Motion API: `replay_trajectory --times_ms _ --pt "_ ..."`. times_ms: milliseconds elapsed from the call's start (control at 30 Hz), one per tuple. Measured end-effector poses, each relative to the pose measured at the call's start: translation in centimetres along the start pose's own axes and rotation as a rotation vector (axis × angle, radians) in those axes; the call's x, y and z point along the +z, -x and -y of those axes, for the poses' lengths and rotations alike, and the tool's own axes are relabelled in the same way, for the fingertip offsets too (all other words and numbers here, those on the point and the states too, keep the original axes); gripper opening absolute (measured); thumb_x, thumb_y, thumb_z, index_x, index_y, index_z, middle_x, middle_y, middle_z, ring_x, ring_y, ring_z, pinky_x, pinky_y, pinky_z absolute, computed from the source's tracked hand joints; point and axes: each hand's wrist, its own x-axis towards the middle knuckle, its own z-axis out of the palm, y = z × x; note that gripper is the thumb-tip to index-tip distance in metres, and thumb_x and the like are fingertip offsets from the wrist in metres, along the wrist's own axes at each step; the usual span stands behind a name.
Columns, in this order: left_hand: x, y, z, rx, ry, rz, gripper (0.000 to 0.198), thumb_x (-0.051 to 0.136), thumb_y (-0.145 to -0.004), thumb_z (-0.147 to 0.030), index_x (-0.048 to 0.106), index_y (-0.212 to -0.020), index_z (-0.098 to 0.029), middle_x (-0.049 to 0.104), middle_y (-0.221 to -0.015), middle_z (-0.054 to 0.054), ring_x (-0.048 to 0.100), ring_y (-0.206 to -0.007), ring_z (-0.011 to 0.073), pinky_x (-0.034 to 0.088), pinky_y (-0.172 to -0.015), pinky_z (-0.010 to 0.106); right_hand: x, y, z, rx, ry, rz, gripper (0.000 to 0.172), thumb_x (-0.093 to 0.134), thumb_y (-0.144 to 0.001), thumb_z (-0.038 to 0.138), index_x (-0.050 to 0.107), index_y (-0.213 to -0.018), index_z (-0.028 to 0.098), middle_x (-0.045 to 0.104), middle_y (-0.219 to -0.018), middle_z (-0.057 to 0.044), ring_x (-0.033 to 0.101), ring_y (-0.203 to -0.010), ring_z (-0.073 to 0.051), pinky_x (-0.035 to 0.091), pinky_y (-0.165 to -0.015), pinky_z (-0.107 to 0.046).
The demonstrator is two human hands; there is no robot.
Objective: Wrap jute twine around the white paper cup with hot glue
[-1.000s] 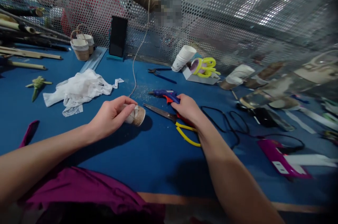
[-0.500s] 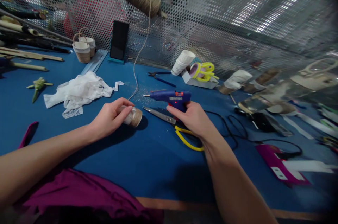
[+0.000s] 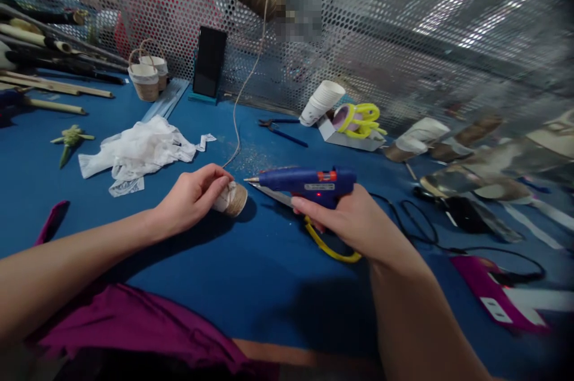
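The left forearm is bare and reaches in low from the left, wrist straight. The left hand lies on its side, with fingers and thumb curled round a small twine-wrapped cup. The right forearm comes up from the bottom right, also bare. The right hand is raised and closed round the handle of a glue gun, knuckles outward, with one finger stretched forward under the barrel.
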Motion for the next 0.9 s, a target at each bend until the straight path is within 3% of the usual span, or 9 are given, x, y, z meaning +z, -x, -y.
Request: replay_trajectory --times_ms 133,300,467,667,900 --pt "0.0 0.1 0.0 0.014 0.017 0.003 0.025 0.039 -0.089 -0.030 0.058 -0.091 -0.014 0.063 -0.071 0.001 0.053 -0.060 0.0106 0.041 -0.054 0.019 0.4 0.3 0.1 -0.058 0.109 0.002 0.018 0.060 -0.072 0.041 0.066 -0.078 0.025 0.069 -0.074 0.001 0.062 -0.072 -0.021 0.050 -0.066 -0.032" --pt "0.1 0.1 -0.1 0.014 0.010 0.019 0.026 0.039 -0.089 -0.032 0.058 -0.092 -0.014 0.061 -0.070 0.001 0.051 -0.058 0.0102 0.038 -0.052 0.019 1.2 0.4 0.3 0.026 0.196 -0.009 0.026 0.058 -0.072 0.045 0.066 -0.077 0.021 0.066 -0.068 -0.001 0.061 -0.067 -0.023 0.050 -0.060 -0.035" --pt "0.1 0.0 -0.1 -0.010 0.060 0.027 0.026 0.039 -0.089 -0.032 0.057 -0.091 -0.013 0.060 -0.069 0.001 0.049 -0.058 0.0099 0.038 -0.051 0.019 1.6 0.4 0.8 -0.015 0.163 -0.036 0.021 0.059 -0.071 0.038 0.066 -0.077 0.018 0.070 -0.076 -0.004 0.064 -0.074 -0.025 0.052 -0.062 -0.034" --pt "0.0 0.1 0.0 -0.008 0.067 0.020 0.024 0.039 -0.089 -0.030 0.057 -0.091 -0.013 0.059 -0.069 0.001 0.049 -0.058 0.0097 0.038 -0.052 0.020 1.7 0.6 1.2 -0.054 0.193 -0.068 0.015 0.059 -0.070 0.035 0.066 -0.072 0.021 0.070 -0.067 -0.002 0.064 -0.064 -0.024 0.052 -0.053 -0.034" --pt "0.1 0.1 0.0 -0.010 0.067 0.017 0.024 0.039 -0.089 -0.029 0.057 -0.091 -0.013 0.058 -0.068 0.001 0.047 -0.056 0.0090 0.037 -0.050 0.020 1.6 0.8 1.0 -0.073 0.249 -0.059 0.020 0.057 -0.070 0.038 0.067 -0.069 0.021 0.067 -0.061 -0.003 0.061 -0.056 -0.024 0.048 -0.046 -0.034"
